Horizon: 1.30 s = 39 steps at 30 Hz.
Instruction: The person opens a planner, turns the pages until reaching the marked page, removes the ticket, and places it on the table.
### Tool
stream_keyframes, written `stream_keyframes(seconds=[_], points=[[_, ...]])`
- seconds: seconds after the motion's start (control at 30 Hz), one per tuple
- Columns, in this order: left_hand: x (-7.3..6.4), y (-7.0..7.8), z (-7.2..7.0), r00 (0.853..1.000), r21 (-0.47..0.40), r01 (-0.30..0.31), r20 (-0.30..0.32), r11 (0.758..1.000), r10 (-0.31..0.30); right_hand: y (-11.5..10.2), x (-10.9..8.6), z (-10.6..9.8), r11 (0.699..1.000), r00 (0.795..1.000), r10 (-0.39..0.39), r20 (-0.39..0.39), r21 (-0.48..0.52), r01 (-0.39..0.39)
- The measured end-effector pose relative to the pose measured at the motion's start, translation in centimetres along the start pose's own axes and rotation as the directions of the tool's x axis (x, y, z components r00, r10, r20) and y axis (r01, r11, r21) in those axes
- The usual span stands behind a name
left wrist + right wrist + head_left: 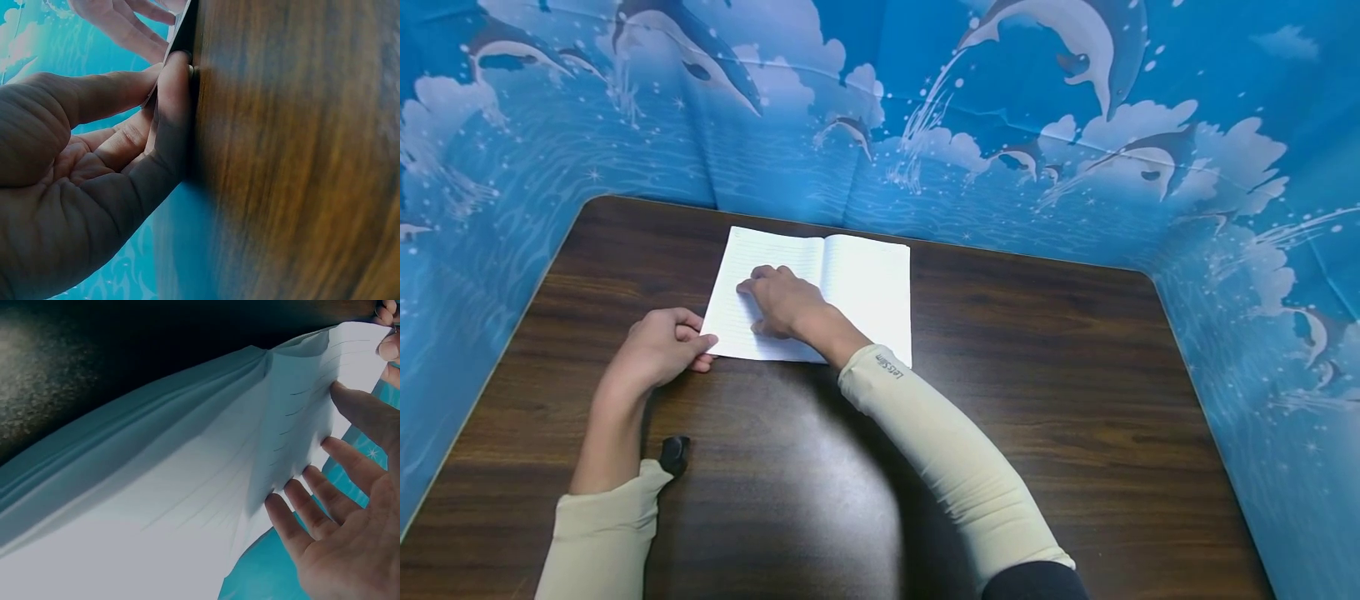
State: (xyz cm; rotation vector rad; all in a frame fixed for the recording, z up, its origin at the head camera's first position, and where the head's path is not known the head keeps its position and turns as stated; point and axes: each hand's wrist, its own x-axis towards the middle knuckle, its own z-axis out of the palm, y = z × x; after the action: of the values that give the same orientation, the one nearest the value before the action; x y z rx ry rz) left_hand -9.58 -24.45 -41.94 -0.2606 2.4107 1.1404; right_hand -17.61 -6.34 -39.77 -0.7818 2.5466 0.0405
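Note:
An open notebook (868, 292) with lined white pages lies near the table's far edge. Its lower left corner is pinched between the thumb and fingers of my left hand (662, 346); in the left wrist view, the left hand (106, 144) has the thin page edge between thumb and forefinger, close over the wood. My right hand (786, 304) rests on the left page with its fingers spread. Those fingertips touch the lined paper beside the center fold in the right wrist view, where the right hand (356, 506) is seen palm side and the notebook's pages (156, 487) fan toward the camera.
The dark wooden table (1037, 417) has rounded far corners. A blue cloth (925, 125) printed with dolphins and waves hangs behind it and along both sides. A small black device (674, 455) sits at the left sleeve's cuff.

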Motion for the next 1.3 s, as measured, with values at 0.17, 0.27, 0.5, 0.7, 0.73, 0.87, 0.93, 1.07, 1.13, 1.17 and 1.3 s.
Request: stream_keyframes(seconds=[0.17,0.27,0.5,0.7,0.73,0.87,0.93,1.07,1.13,1.17,1.3], points=[[-0.1,-0.1,-0.1,1.0,0.003,-0.007,-0.003,1.0,0.007,0.1,-0.2,0.0,1.0,1.0,-0.002,-0.004,-0.006,0.002],[-0.1,0.0,-0.1,1.0,0.011,-0.008,0.0,1.0,0.008,0.6,-0.3,0.1,1.0,1.0,-0.018,-0.013,-0.004,0.018],[-0.1,-0.1,0.1,1.0,0.019,-0.003,0.009,1.0,0.003,2.7,-1.0,-0.1,0.996,0.997,-0.012,-0.078,0.089,0.019],[0.0,-0.2,0.1,1.0,0.028,-0.006,0.001,1.0,0.006,4.8,-1.6,-0.9,0.991,0.987,0.069,-0.145,0.124,-0.051],[0.0,-0.2,0.1,1.0,0.031,-0.007,0.0,1.0,0.007,5.2,-1.7,-1.1,0.99,0.985,0.082,-0.153,0.126,-0.063],[0.0,-0.3,0.0,1.0,0.038,-0.012,-0.004,0.999,0.012,6.5,-2.1,-1.8,0.985,0.978,0.129,-0.164,0.135,-0.108],[0.0,-0.3,0.0,1.0,0.042,-0.018,-0.008,0.999,0.018,7.3,-2.3,-2.0,0.982,0.976,0.149,-0.16,0.143,-0.126],[0.0,-0.2,0.1,1.0,0.04,-0.02,-0.009,0.999,0.021,8.9,-2.9,-2.0,0.978,0.974,0.164,-0.159,0.152,-0.14],[-0.1,-0.1,0.1,1.0,0.033,-0.014,-0.009,0.999,0.014,9.8,-3.1,-1.7,0.976,0.974,0.17,-0.149,0.158,-0.147],[-0.1,0.0,0.2,1.0,0.031,-0.009,-0.008,0.999,0.01,10.2,-3.2,-1.6,0.976,0.975,0.175,-0.14,0.159,-0.152],[-0.2,-0.1,0.2,1.0,0.029,-0.002,-0.006,1.0,0.003,11.5,-3.5,-0.8,0.963,0.97,0.227,-0.083,0.164,-0.212]])
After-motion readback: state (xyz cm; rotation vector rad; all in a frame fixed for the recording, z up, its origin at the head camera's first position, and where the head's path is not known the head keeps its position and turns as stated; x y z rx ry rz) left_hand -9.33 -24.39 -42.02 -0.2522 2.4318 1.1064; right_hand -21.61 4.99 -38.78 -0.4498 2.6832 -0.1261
